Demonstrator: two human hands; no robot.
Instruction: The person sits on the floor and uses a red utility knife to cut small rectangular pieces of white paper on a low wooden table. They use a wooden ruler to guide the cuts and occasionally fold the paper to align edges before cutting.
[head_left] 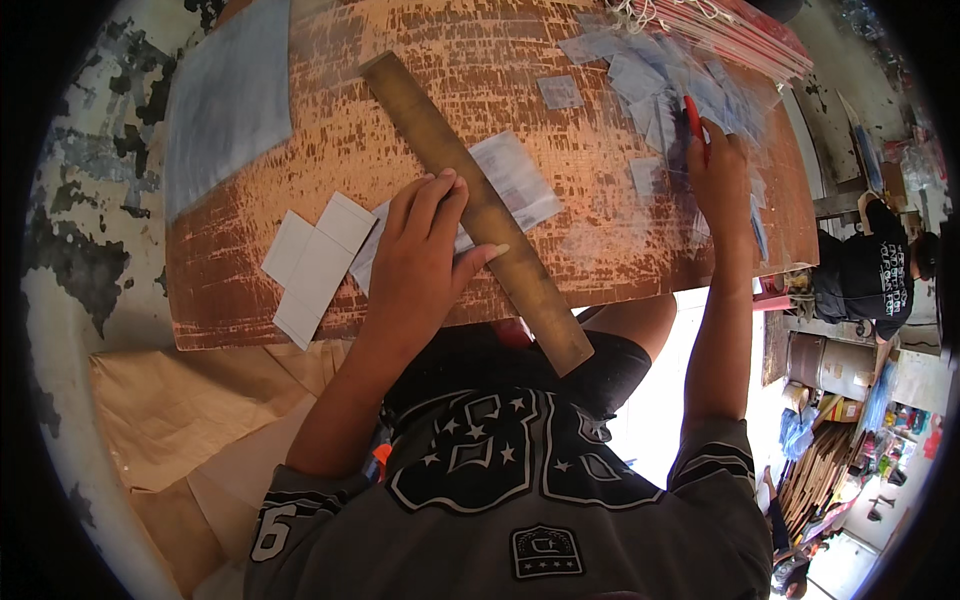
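Note:
A long brass-coloured flat ruler [420, 115] lies slantwise across the worn table, its near end jutting past the front edge. My left hand [425, 230] presses on its middle, fingers together and thumb on the metal. Beneath the ruler is a whitish translucent sheet [515, 180], partly covered by it and my hand. To the right, my right hand [722, 175] is closed around a slim red tool [693, 118]; its working tip is hard to make out. That hand is over a heap of small clear plastic pieces [645, 80].
A large bluish plastic sheet [230, 105] covers the table's far left. White cut-out cards [325, 265] lie near the front left edge. Red-and-white rods with strings [720, 40] sit at the far right. Brown paper [210, 410] is below left; another person [870, 265] is off to the right.

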